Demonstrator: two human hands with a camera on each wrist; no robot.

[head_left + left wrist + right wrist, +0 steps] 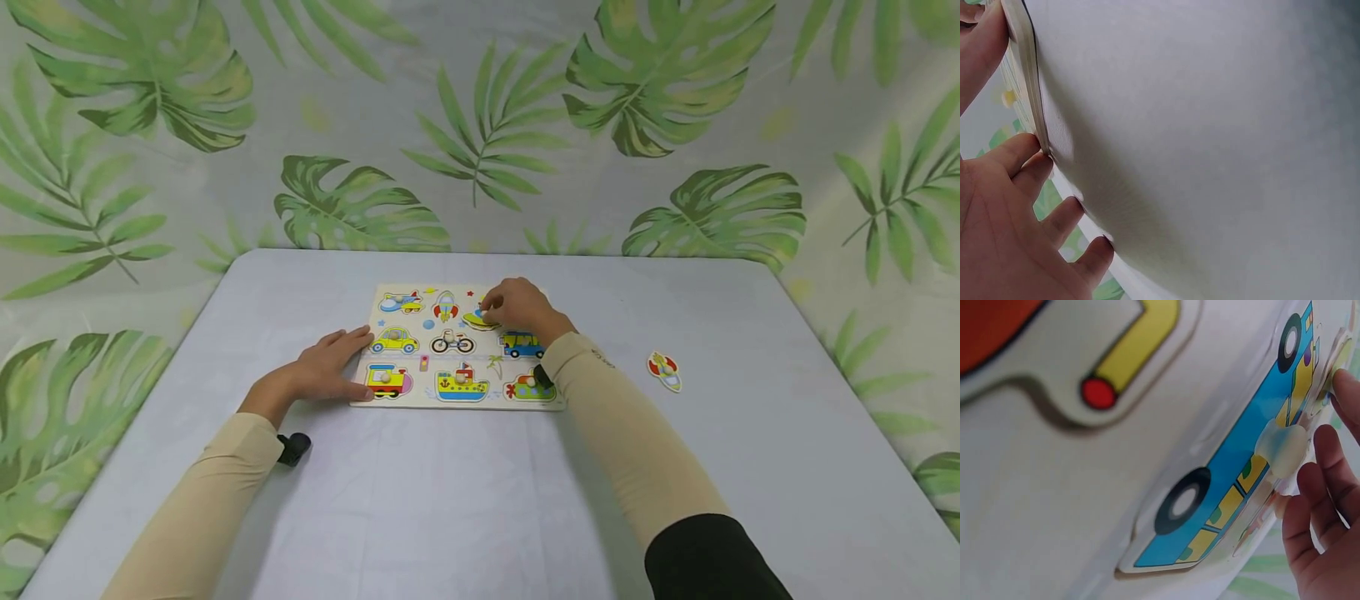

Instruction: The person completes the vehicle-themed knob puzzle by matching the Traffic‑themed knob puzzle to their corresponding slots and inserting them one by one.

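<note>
A wooden peg puzzle board (424,385) lies on the white table. At its left edge my left hand (321,368) rests with fingers spread, thumb at the near corner; the left wrist view shows fingertips against the board's rim (1030,87). Over the top right of the board, my right hand (521,307) pinches a yellow flying saucer piece (477,322), which sits slightly askew and is partly hidden by the fingers. In the right wrist view, the bus piece (1225,487) with its round knob (1290,450) lies just beside the curled fingers.
A loose rocket piece (664,372) lies on the table to the right of my right forearm. Car (394,340), bicycle (452,342), train (384,381) and ship (461,386) pieces sit in the board. A leaf-patterned cloth (510,225) hangs behind the table.
</note>
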